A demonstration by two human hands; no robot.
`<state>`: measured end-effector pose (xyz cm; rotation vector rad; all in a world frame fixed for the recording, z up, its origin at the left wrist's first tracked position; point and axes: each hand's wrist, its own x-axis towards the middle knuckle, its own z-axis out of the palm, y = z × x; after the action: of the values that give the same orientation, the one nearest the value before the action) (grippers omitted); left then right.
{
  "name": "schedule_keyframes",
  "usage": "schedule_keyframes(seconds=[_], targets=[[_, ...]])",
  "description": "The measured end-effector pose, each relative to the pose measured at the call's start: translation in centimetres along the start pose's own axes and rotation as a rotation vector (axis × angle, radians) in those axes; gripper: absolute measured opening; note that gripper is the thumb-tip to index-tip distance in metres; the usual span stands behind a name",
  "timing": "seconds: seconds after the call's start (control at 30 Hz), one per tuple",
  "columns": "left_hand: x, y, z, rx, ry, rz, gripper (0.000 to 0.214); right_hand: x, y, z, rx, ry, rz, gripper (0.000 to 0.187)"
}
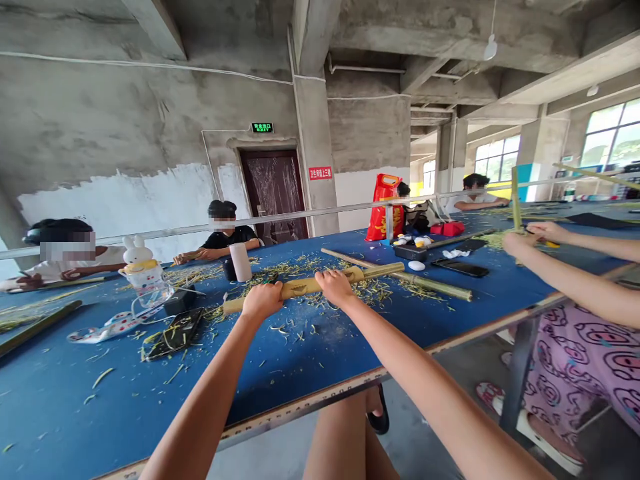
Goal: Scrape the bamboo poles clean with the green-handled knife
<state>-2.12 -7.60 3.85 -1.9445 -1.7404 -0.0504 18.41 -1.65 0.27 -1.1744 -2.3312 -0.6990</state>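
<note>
Two hands, the left hand and right hand, clench their fingers around a pale yellow bamboo tube, steadying it against the blue worktable.

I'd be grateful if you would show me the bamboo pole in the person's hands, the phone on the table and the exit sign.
bamboo pole [300, 287], head view, on its middle section
phone [460, 268], head view, on its dark screen
exit sign [262, 127], head view, on its lit green face
</note>
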Motion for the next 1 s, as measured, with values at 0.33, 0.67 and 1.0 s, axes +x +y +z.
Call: schedule_keyframes(seconds=[0.33, 0.67, 1.0], targets=[[0.1, -1.3, -0.2, -0.423, -0.445, 0.038, 0.017, -0.4, 0.5, 0.6, -0.039, 0.155, -0.185, 0.038], [-1.8, 0.7, 1.3, -0.107, -0.046, 0.035, 0.030, -1.6, 1.7, 1.3, 0.051, 0.007, 0.013, 0.037], [-1.5, 2.4, 2.0, 0.117, 0.246, 0.053, 0.022, -1.6, 0.4, 1.2, 0.040, -0.024, 0.001, 0.021]])
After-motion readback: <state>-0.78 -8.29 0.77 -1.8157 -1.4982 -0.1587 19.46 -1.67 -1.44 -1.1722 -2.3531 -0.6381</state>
